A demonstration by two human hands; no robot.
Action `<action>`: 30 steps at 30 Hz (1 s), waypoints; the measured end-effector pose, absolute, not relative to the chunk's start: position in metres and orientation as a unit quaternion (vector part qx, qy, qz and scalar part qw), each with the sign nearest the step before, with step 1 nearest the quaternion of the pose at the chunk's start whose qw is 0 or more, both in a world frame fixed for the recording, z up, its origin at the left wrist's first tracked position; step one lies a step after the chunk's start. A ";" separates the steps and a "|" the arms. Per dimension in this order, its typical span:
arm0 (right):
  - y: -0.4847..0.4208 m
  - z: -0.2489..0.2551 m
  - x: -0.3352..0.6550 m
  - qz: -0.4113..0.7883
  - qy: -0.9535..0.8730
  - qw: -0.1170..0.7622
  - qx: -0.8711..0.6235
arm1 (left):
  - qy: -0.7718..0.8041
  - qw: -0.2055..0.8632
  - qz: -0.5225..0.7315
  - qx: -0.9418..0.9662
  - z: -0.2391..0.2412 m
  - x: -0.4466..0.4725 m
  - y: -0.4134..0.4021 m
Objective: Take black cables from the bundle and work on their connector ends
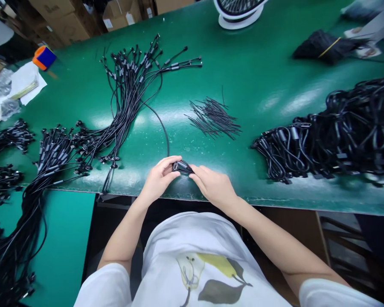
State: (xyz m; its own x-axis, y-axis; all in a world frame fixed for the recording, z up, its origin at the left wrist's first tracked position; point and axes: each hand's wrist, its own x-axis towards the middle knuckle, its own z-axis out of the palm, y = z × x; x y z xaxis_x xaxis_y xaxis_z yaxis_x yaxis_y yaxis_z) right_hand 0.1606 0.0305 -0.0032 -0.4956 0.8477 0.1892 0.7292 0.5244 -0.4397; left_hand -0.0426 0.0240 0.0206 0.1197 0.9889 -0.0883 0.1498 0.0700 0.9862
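Near the table's front edge, both hands hold one black cable (183, 166), bunched into a short bundle with its connector facing up. My left hand (159, 177) closes round the connector end, thumb and fingers pinching it. My right hand (213, 184) pinches the other end of the bundle. From the left hand a length of cable runs back to a loose spread of black cables (126, 106) at the left. Just beyond the hands lies a pile of short black ties (214, 117). Coiled black cables (307, 143) are heaped at the right.
More cable bunches (49, 160) hang over the table's left front edge onto a lower green surface (72, 230). A white fan (240, 19) stands at the back. An orange and blue tape roll (44, 58) sits far left, and a black bag (328, 47) lies back right.
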 end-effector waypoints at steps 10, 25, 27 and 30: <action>0.034 -0.005 0.178 0.221 -0.824 0.198 -0.482 | 0.549 0.450 0.316 0.629 0.018 -0.039 0.025; 0.065 0.011 0.323 -0.148 -0.642 0.244 -0.712 | 0.746 -0.006 0.134 0.653 -0.011 -0.071 0.047; 0.061 0.017 0.310 -0.159 -0.641 0.290 -0.693 | 0.755 0.072 0.138 0.637 -0.008 -0.076 0.050; 0.061 0.028 0.271 -0.090 -0.702 0.353 -0.612 | 0.715 0.295 0.242 0.586 0.009 -0.080 0.045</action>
State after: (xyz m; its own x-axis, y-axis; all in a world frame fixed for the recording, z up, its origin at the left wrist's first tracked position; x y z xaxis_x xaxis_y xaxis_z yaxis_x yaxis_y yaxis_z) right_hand 0.2711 0.0607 0.0278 -0.0022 0.7951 0.6065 0.9224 0.2359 -0.3059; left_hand -0.0802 0.0446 0.0089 -0.1405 0.9803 -0.1386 0.6954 0.1974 0.6910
